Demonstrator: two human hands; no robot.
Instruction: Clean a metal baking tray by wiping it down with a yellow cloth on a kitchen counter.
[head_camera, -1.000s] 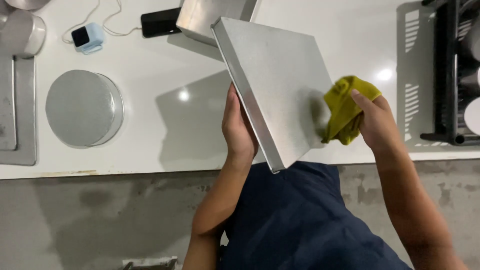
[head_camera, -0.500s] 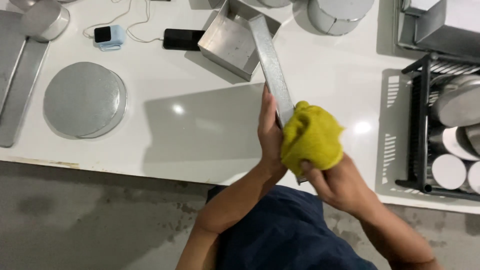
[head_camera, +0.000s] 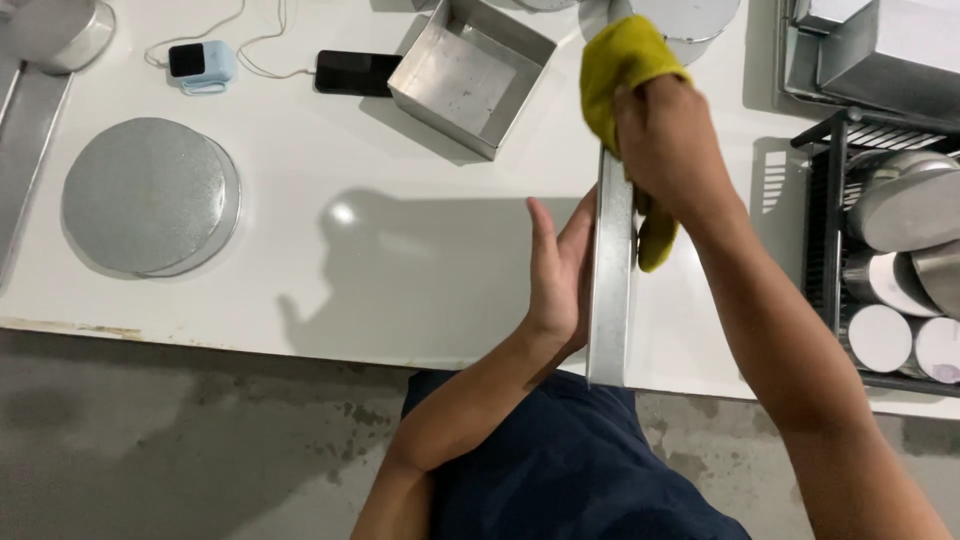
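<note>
Head view, looking down over a white desk (head_camera: 330, 250).

Left hand (head_camera: 558, 270): flat, fingers straight & together, palm pressed vs. the left face of a square silver metal baking tin (head_camera: 611, 270). Tin is held on edge, seen edge-on as a narrow upright strip, above the desk's near edge, in front of the person's dark blue shirt (head_camera: 560, 460). No curl of fingers round the tin on that side; hand braces it rather than clasps it.

Right hand (head_camera: 672, 150): grip clenched on a yellow cloth (head_camera: 620, 60), bunched at the tin's top edge; fingers wrap the cloth, thumb side twd. the tin. Cloth's lower tail (head_camera: 655, 240) hangs down the tin's right side, just beside the forearm. Cloth touches the tin's top rim; can't tell how far it covers the right face.

Rest of desk:
- Open square silver tin (head_camera: 470, 75), hollow side up, far centre, well apart from the hands.
- Black phone (head_camera: 357, 73) just left of it, w/ a small light-blue device (head_camera: 200, 65) & white cable (head_camera: 260, 40) further left.
- Round silver boards (head_camera: 148, 195), stacked, slightly offset, at left.
- Round metal pan (head_camera: 60, 30) at top-left corner, partly cut off.
- Black wire rack (head_camera: 830, 200) at right, holding round metal tins (head_camera: 905, 210) on edge.
- More metal pans (head_camera: 880, 50) at top right, partly out of frame.
</note>
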